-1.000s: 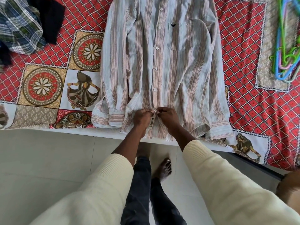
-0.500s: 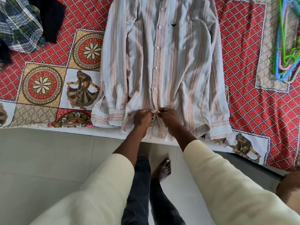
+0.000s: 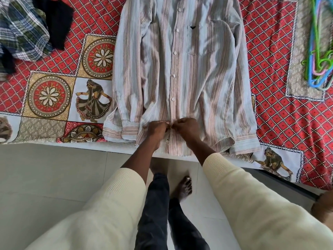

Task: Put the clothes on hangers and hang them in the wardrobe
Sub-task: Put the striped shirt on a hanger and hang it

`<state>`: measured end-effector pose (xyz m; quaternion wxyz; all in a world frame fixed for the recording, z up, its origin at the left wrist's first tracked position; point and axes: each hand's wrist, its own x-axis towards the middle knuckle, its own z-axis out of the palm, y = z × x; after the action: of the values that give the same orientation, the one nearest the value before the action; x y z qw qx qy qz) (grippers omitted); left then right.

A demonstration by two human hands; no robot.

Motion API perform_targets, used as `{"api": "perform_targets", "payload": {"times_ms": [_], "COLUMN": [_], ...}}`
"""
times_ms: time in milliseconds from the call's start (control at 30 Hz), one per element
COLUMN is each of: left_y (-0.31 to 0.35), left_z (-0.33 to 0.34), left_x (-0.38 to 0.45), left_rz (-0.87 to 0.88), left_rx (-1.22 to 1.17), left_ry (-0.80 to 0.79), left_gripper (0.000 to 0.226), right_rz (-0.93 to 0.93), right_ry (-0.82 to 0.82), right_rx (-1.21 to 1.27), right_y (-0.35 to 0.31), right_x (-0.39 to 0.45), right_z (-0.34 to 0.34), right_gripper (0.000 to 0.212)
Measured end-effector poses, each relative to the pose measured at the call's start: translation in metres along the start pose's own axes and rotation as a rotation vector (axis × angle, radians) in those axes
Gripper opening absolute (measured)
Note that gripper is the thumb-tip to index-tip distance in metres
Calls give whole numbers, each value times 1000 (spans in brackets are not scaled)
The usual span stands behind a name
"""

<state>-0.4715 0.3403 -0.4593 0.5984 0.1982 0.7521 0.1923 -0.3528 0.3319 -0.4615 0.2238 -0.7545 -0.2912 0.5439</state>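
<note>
— Shirt position?

— Striped shirt (image 3: 182,69) is laid flat, front up, across the near edge of the bed (image 3: 281,98), collar end away from the person, hem hanging slightly over the near edge. Both sleeves are stretched down along its sides, cuffs close to the near edge.

— And the hands?

— Left hand (image 3: 156,128) and right hand (image 3: 187,127) are brought together at the button placket just above the hem. The fingers of each are curled and the fabric edge is pinched between them, knuckle to knuckle. Whether a button is held there cannot be told; the spot is covered by the fingers. A small label (image 3: 168,138) is seen below the hands.

— What else is seen on the bed?

— Coloured hangers (image 3: 318,56), green, blue and pink, are piled near the far right corner, well apart from the shirt. A plaid garment (image 3: 21,33) is bunched at the far left corner, with a black garment (image 3: 57,20) lying against it.

— Below the bed?

— Pale floor tiles (image 3: 45,177) are seen, with a bare foot (image 3: 183,184) between the cream sleeves (image 3: 252,204).
</note>
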Motion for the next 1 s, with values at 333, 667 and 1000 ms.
{"api": "perform_targets", "payload": {"times_ms": [333,667,1000], "left_y": [6,4,-3], "left_z": [-5,-8,-5], "left_x": [7,12,8], "left_rz": [-68,-87,36], "left_rx": [55,-16,74], "left_ry": [-1,-13,-72], "left_gripper": [14,16,14], "right_rz": [-184,-219,-216], "right_ry": [-38,-66,-126], "right_rx": [-233,-211,-241], "right_y": [5,8,6], "right_x": [5,3,12], "right_z": [7,0,-3], "right_gripper": [16,16,6]}}
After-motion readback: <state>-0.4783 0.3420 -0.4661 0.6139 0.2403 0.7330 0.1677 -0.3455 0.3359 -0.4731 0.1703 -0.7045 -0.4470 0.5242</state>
